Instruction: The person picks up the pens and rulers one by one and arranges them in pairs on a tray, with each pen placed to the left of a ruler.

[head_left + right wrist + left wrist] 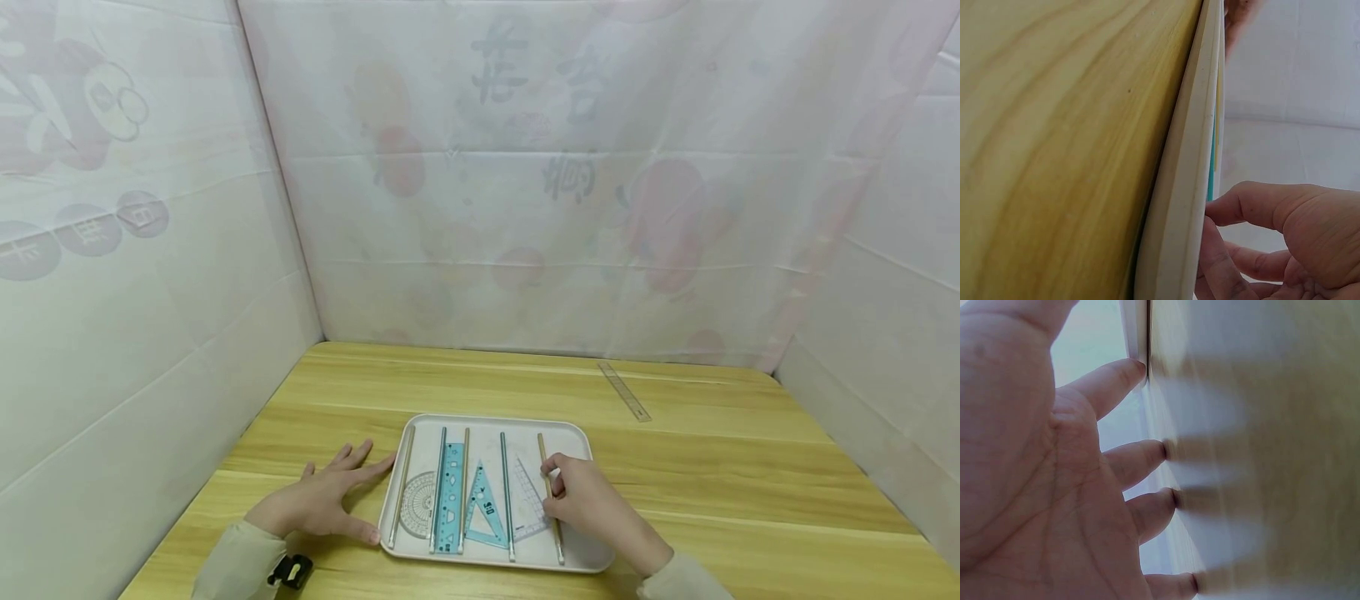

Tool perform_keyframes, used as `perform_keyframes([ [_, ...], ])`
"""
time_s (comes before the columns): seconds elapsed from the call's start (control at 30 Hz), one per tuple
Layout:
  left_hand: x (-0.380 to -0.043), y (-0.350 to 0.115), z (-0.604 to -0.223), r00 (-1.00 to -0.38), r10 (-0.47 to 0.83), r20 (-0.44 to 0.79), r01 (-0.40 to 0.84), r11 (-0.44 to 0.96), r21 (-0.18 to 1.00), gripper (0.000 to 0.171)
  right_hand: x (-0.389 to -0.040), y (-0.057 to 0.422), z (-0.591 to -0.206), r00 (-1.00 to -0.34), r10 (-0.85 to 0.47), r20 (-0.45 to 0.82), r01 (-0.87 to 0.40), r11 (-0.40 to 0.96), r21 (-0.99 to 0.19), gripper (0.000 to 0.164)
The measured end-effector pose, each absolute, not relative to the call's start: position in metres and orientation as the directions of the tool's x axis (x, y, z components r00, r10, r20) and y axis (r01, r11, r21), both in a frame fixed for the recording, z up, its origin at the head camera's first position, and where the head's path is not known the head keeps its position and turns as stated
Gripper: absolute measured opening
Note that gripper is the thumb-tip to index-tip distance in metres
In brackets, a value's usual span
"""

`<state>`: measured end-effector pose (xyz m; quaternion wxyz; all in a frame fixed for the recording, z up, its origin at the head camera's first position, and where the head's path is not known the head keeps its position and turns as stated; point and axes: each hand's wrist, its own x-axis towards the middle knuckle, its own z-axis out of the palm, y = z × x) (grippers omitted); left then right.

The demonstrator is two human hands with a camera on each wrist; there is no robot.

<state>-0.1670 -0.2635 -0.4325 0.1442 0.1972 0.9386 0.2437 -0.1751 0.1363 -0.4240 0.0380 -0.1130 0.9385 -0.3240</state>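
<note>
A white tray (491, 417) lies on the table before me, with pencils and drawing tools side by side in it. At its right side my right hand (587, 498) pinches a gold pencil (558, 542) between thumb and fingers. My left hand (324, 500) is spread at the tray's left edge, thumb and index finger right at the rim; its fingertips meet the tabletop in the left wrist view. Between the hands lie a clear protractor (417, 504), a light blue ruler (450, 500), a blue set square (491, 527) and a clear set square (529, 508).
Other gold and teal pencils, including a teal pencil (507, 492), lie lengthwise in the tray. A clear ruler (624, 392) sits on the wooden table (720, 467) toward the back right. Printed white curtains (465, 217) enclose the table's back and sides.
</note>
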Motion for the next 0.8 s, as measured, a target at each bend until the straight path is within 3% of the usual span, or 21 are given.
perform_keyframes([
  [0.8,-0.168,-0.264,-0.433,-0.88,0.441,-0.178,0.301,0.805,0.511,0.11,-0.176,0.146,-0.418,-0.973,-0.228,-0.046,-0.141,0.735,-0.663,0.037],
])
